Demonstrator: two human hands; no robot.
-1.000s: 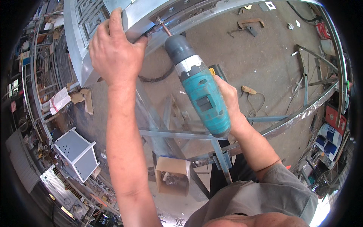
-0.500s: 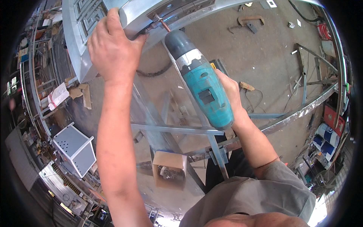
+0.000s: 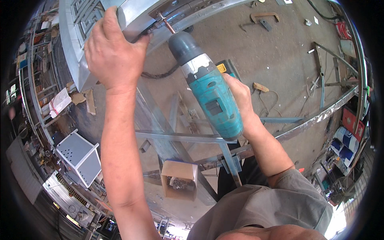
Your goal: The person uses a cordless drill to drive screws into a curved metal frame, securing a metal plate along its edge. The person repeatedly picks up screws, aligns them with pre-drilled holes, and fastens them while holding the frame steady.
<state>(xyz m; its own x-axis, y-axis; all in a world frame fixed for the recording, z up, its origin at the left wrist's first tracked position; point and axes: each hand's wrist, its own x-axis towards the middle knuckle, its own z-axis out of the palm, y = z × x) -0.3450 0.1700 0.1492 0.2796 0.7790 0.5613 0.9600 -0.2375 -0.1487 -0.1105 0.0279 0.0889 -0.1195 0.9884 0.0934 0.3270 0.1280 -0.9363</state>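
Observation:
A teal and black cordless drill (image 3: 214,100) is in my right hand (image 3: 240,94), with fingers closed round its handle. Its long bit (image 3: 168,25) points up and left, with the tip at a steel hinge (image 3: 192,10) on the edge of a silver metal door (image 3: 134,14). To the left, my left hand (image 3: 116,56) grips the door's edge near its raised square pattern, thumb close to the hinge. The fingers' far ends are partly hidden. The drill body covers most of the right hand's grip.
Steel frame tubes (image 3: 184,137) cross below the drill. A cardboard box (image 3: 179,164) with small dark parts stands near me. At left sits a grey metal box (image 3: 80,156). A C-clamp (image 3: 266,15) and a wood-handled tool (image 3: 261,87) with a cord lie on the floor.
The door edge, both my hands and the drill have shifted slightly left in the picture. The bit's tip stays at the hinge, and both grips are unchanged.

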